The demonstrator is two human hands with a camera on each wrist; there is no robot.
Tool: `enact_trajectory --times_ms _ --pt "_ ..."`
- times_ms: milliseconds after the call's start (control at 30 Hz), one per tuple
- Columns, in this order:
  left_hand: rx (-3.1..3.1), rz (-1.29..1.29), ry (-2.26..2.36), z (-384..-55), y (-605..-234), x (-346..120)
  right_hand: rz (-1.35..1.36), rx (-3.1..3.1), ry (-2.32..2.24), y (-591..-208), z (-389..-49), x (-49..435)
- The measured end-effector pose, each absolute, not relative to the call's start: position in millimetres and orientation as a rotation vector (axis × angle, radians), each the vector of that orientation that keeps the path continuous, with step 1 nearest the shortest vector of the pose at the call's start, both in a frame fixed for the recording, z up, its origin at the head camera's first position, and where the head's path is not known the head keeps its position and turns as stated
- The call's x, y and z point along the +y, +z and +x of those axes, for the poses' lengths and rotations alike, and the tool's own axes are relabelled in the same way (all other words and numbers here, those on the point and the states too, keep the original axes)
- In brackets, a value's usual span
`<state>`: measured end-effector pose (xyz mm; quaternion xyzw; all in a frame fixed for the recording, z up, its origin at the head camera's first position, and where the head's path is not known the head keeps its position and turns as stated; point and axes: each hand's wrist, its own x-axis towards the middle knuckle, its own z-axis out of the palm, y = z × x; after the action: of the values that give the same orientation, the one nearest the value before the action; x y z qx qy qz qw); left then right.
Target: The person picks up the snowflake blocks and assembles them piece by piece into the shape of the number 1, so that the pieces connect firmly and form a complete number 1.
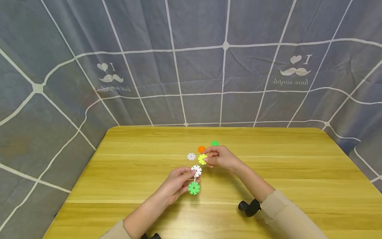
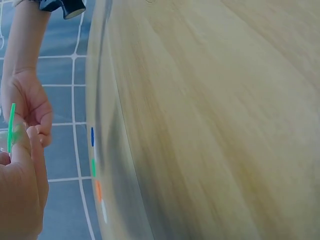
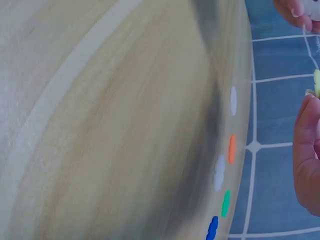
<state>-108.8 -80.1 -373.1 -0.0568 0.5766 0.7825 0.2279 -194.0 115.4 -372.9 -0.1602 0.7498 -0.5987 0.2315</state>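
My left hand (image 1: 178, 184) pinches a small chain of notched plastic discs: a white disc (image 1: 196, 168) at the top and a green disc (image 1: 194, 192) at the bottom. Between them shows a thin white strip, apparently a disc seen edge-on. My right hand (image 1: 223, 158) pinches a yellow notched disc (image 1: 202, 159) between thumb and fingers, just above and right of the chain, apart from it. In the left wrist view the green disc (image 2: 11, 127) appears edge-on by the left fingers. The yellow disc (image 3: 317, 82) is partly cut off in the right wrist view.
Loose discs lie beyond the hands on the wooden table (image 1: 134, 172): a pale one (image 1: 191, 156), an orange one (image 1: 201, 149), a green one (image 1: 215, 143), and a blue one (image 3: 212, 228). A grey curtain (image 1: 203, 73) with white lines hangs behind the table.
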Motion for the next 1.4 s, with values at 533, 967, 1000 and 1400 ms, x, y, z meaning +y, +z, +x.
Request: enact_trajectory --times_ms 533,967,1000,1400 --pt "1.613 -0.109 2.137 -105.2 -368.9 -76.2 -0.564 1.927 -1.748 -369.0 -182.9 113.6" --pt "1.637 -0.114 2.133 -105.6 -368.4 -73.9 -0.654 1.896 -1.758 -365.4 -179.5 111.4" --pt "1.643 -0.113 2.134 -105.7 -368.6 -73.7 -0.654 1.899 -1.76 -365.5 -179.3 111.0" --pt "1.748 -0.123 2.168 -103.8 -366.5 -68.7 -0.728 1.999 -1.74 -363.8 -176.3 106.4"
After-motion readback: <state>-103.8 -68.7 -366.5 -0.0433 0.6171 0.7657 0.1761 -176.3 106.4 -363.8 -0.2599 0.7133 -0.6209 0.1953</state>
